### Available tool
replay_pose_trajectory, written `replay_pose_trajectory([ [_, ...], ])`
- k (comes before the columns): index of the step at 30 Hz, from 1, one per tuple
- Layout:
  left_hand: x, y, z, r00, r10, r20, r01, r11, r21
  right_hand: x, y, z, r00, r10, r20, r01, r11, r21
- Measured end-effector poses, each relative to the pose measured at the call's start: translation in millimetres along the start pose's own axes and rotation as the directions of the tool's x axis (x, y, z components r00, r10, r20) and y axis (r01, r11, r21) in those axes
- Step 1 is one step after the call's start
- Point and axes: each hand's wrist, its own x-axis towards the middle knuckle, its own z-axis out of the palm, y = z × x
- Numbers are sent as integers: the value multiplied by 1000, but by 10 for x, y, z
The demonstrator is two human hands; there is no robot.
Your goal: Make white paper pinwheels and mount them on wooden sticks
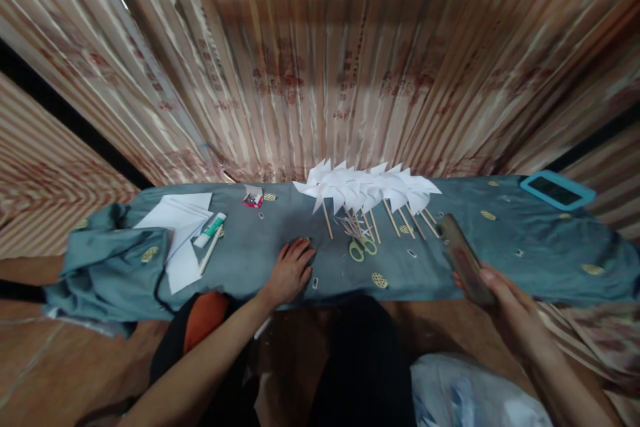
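Observation:
My left hand (290,271) lies palm down on the grey-green cloth (250,260), fingers stretched out and holding nothing. My right hand (505,293) is closed around a smartphone (466,261), held tilted above the front right of the cloth. Between the hands, white paper pinwheels (370,190) on thin wooden sticks lie overlapping in a row along the back edge. Scissors with yellow-green handles (357,252) rest just in front of them, their blades partly hidden among sticks and paper scraps.
White paper sheets (183,260), a glue stick (210,230) and a thin white stick (211,250) lie at left. Farther back sits a small red box (253,197). A blue-framed tablet (557,190) lies far right. Striped curtains (320,67) hang behind; a plastic bag (475,390) stands below.

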Motion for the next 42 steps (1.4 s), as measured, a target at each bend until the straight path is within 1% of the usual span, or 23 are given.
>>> replay_pose_trajectory([
  [1,-6,23,-8,1000,-21,21,21,1000,-8,-107,-83,114,996,38,87,-48,992,116],
  [4,-56,100,-21,993,-81,82,84,996,-29,-374,-357,497,975,34,219,-104,943,316],
  [7,-189,195,-18,987,-84,137,96,992,-78,-572,-587,863,953,45,301,-172,896,410],
  [10,-421,326,-27,989,-20,148,46,984,-171,-715,-697,1113,933,41,358,-208,873,442],
  [13,-694,477,-67,988,65,138,-21,954,-300,-825,-704,1250,917,16,400,-222,851,476],
  [16,-862,556,-121,964,98,248,13,912,-410,-928,-672,1352,901,12,433,-247,836,490],
  [17,-869,551,-134,966,86,245,25,908,-417,-966,-662,1389,901,12,434,-248,835,492],
  [19,-809,498,-143,988,31,150,31,919,-393,-1049,-648,1462,910,8,414,-234,834,499],
  [21,-703,423,-122,999,-37,-11,32,959,-283,-1135,-639,1523,920,3,391,-217,836,503],
  [23,-652,381,-80,992,-115,-50,105,980,-168,-1211,-632,1555,923,-6,385,-204,841,501],
  [25,-726,401,-41,998,-49,26,52,987,-155,-1270,-625,1556,923,-16,385,-191,849,493],
  [27,-905,467,-31,981,101,167,-49,957,-286,-1313,-619,1542,922,-25,386,-180,855,486],
  [28,-1003,504,-41,962,128,240,-28,925,-380,-1332,-617,1539,922,-30,386,-174,857,484],
  [29,-1086,534,-60,953,104,283,39,887,-459,-1351,-618,1542,922,-37,385,-166,861,481],
  [30,-1141,556,-88,960,49,275,112,835,-539,-1372,-622,1555,922,-47,383,-153,866,475],
  [31,-1159,568,-124,971,-40,236,184,758,-625,-1396,-630,1580,923,-61,380,-134,875,466],
  [32,-1139,573,-169,970,-155,190,245,626,-740,-1423,-643,1619,923,-79,376,-109,884,454],
  [33,-1085,575,-221,946,-284,158,277,448,-850,-1453,-659,1670,923,-101,372,-80,894,440],
  [34,-1006,578,-280,907,-388,167,269,227,-936,-1483,-679,1732,920,-129,370,-44,904,425],
  [36,-818,604,-420,855,-467,227,179,-145,-973,-1546,-726,1879,910,-206,360,52,918,394],
  [37,-730,626,-495,853,-466,235,116,-268,-956,-1575,-751,1956,903,-252,348,117,924,365],
  [39,-599,679,-637,875,-442,201,22,-377,-926,-1627,-798,2104,886,-352,301,273,922,276],
  [42,-513,725,-798,875,-467,124,-88,-407,-909,-1687,-850,2281,829,-522,203,516,853,85],
])
